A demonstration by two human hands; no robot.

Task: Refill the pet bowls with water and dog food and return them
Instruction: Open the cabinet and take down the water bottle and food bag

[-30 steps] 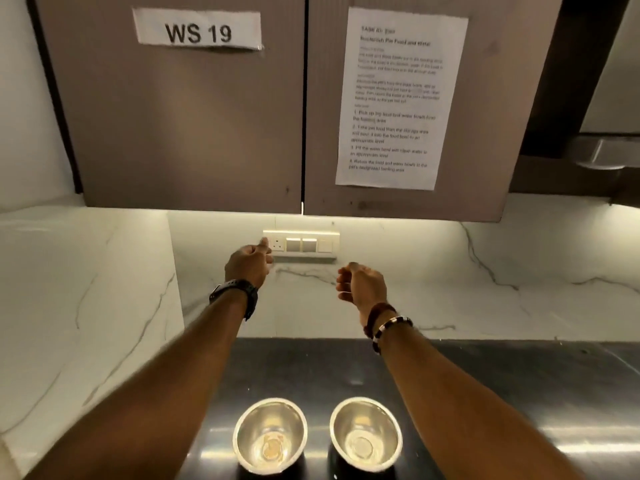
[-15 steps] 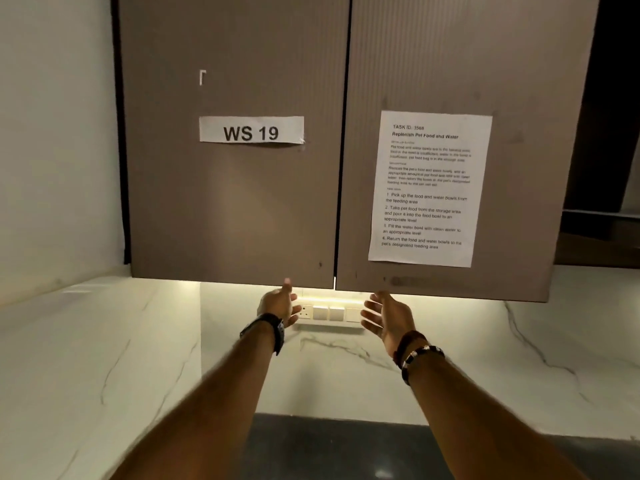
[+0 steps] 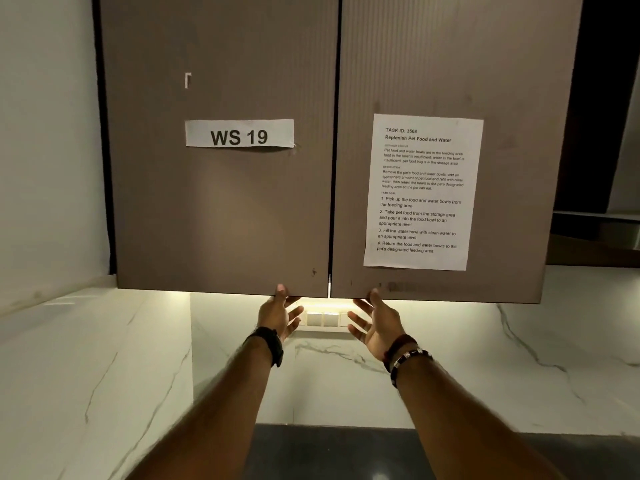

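Both arms reach up. The left hand [image 3: 278, 315] and right hand [image 3: 375, 323], fingers spread and holding nothing, touch the bottom edges of the left door [image 3: 221, 209] and right door [image 3: 349, 168]. The bowls are out of view.

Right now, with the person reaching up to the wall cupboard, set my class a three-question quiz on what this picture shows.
1. True or false: the left door and the right door are both closed.
2. Which door bears the label reading WS 19? A) left B) right
3. Fill in: the left hand and the right hand both reach the doors' ______ edge.

Key
1. True: only a thin gap shows between them.
2. A; the right door carries the instruction sheet.
3. Bottom; fingers are spread, gripping nothing yet.
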